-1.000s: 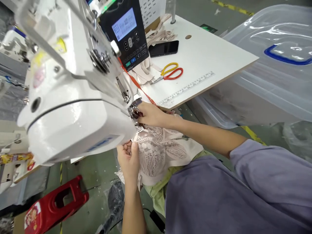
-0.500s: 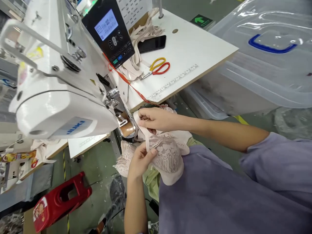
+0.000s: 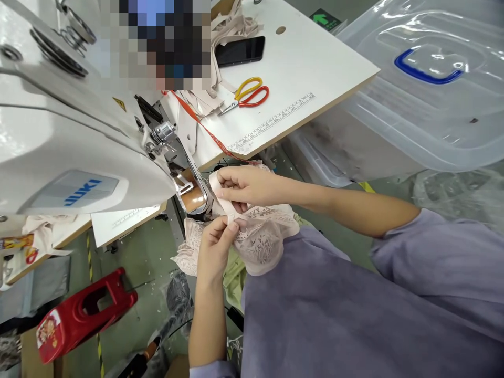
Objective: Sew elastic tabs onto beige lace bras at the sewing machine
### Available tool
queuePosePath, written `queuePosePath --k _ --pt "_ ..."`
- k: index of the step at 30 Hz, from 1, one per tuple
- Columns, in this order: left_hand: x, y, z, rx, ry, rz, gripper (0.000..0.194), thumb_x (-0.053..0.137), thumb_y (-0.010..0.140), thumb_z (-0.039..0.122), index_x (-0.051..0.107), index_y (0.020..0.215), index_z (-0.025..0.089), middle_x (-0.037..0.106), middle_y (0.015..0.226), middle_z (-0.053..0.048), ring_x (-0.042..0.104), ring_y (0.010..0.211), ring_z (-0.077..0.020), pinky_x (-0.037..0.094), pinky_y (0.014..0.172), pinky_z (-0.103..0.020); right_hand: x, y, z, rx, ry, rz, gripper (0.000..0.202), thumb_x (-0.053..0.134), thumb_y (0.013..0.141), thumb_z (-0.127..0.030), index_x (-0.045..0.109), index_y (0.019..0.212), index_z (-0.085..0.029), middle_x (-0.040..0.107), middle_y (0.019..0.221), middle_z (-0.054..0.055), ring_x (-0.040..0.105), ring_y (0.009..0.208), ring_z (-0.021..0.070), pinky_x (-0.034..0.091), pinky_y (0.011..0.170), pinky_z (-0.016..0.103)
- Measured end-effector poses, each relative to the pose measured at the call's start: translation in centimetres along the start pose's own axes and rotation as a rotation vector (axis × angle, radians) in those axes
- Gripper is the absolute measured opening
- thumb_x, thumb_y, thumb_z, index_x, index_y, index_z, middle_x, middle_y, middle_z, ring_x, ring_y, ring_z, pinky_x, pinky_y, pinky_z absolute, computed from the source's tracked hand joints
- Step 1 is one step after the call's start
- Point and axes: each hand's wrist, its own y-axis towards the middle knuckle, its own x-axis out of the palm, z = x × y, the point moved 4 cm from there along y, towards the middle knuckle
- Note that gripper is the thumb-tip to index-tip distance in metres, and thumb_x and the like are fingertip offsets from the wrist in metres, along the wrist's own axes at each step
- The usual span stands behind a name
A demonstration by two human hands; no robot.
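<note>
A pale pink lace bra hangs in front of the sewing machine, partly over my lap. Between the thumb and fingers of my left hand, a pale strap is pinched at its lower end, close to the top of a lace cup. Higher up, my right hand is closed on the same strap, which loops out past its fingertips. Both hands are just right of the machine's presser foot and apart from it. My right hand covers part of the bra behind it.
Yellow-and-red-handled scissors, a black phone and pale fabric strips lie on the white table. A clear lidded bin stands at the right. A red stool is on the floor at lower left.
The view has shifted, so the machine looks larger and nearer. My left hand has come up a little along the strap, nearer to my right hand. Both hands keep their hold.
</note>
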Motion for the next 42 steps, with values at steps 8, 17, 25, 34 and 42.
queuePosePath --k 8,17,25,34,42 --pt "-0.5 0.1 -0.1 -0.018 -0.046 -0.043 0.022 0.076 0.085 0.044 0.081 0.085 0.023 0.069 0.076 -0.001 0.053 0.072 -0.0128 0.040 0.069 -0.022 0.5 0.6 -0.1 0.016 0.038 -0.015 0.019 0.055 0.097 -0.030 0.044 0.085 -0.021 0.058 0.062 -0.006 0.059 0.049 0.0093 0.049 0.045 0.020" --pt "-1.0 0.3 -0.5 -0.034 -0.072 -0.081 0.022 0.075 0.086 0.044 0.081 0.086 0.023 0.068 0.076 -0.001 0.053 0.070 -0.0123 0.040 0.068 -0.023 0.8 1.0 0.2 0.031 0.085 -0.034 0.019 0.056 0.097 -0.029 0.045 0.084 -0.021 0.057 0.062 -0.007 0.057 0.047 0.0076 0.048 0.046 0.018" --pt "-1.2 0.4 -0.4 -0.063 -0.050 -0.044 0.027 0.078 0.081 0.048 0.080 0.082 0.022 0.069 0.076 -0.002 0.056 0.071 -0.0155 0.043 0.070 -0.026 0.9 1.2 0.8 0.040 0.114 -0.045 0.017 0.056 0.098 -0.032 0.048 0.088 -0.020 0.058 0.065 -0.007 0.057 0.048 0.0070 0.048 0.047 0.018" --pt "-1.3 0.2 -0.4 -0.041 0.088 -0.018 0.029 0.075 0.083 0.048 0.075 0.081 0.019 0.067 0.072 -0.001 0.055 0.066 -0.0145 0.042 0.064 -0.025 0.7 0.4 -0.1 -0.028 0.066 0.065 0.018 0.057 0.097 -0.036 0.053 0.090 -0.020 0.060 0.065 -0.004 0.060 0.054 0.0096 0.050 0.052 0.021" --pt "-3.7 -1.7 1.8 0.722 1.007 0.507 0.014 0.068 0.086 0.024 0.070 0.073 0.021 0.051 0.055 0.002 0.041 0.053 -0.0124 0.026 0.055 -0.027 3.1 -5.3 0.1 -0.717 -0.223 0.259 0.028 0.077 0.081 -0.023 0.070 0.108 -0.028 0.075 0.108 0.004 0.075 0.098 0.0203 0.064 0.087 0.034"
